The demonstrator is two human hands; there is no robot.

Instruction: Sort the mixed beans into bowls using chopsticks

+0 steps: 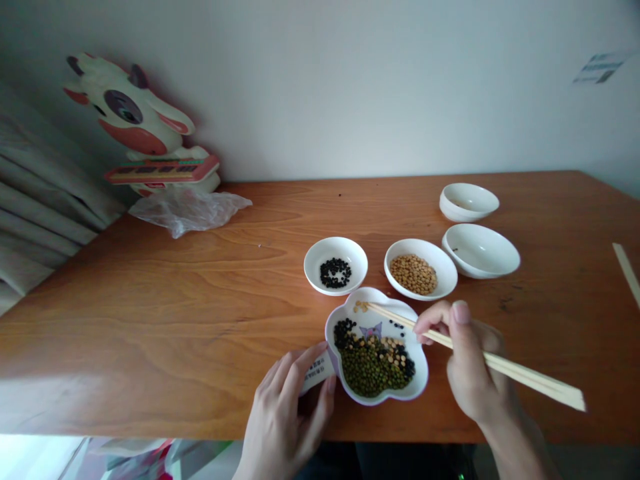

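Note:
My right hand (467, 363) grips a pair of wooden chopsticks (500, 365). Their tips reach the far rim of a flower-shaped white dish (423, 373) by a few yellow beans. The dish holds mixed green, black and yellow beans. My left hand (287, 413) rests against the dish's left side, fingers curled over a white paper wrapper (316, 372) on the table. Behind the dish stand a small white bowl of black beans (335, 265) and a white bowl of yellow beans (420, 269).
Two more white bowls (480, 251) (469, 201) sit at the back right of the wooden table (175, 300). A cow-shaped toy (143, 130) and a crumpled clear plastic bag (187, 208) lie at the back left. A pale strip (626, 270) lies at the far right.

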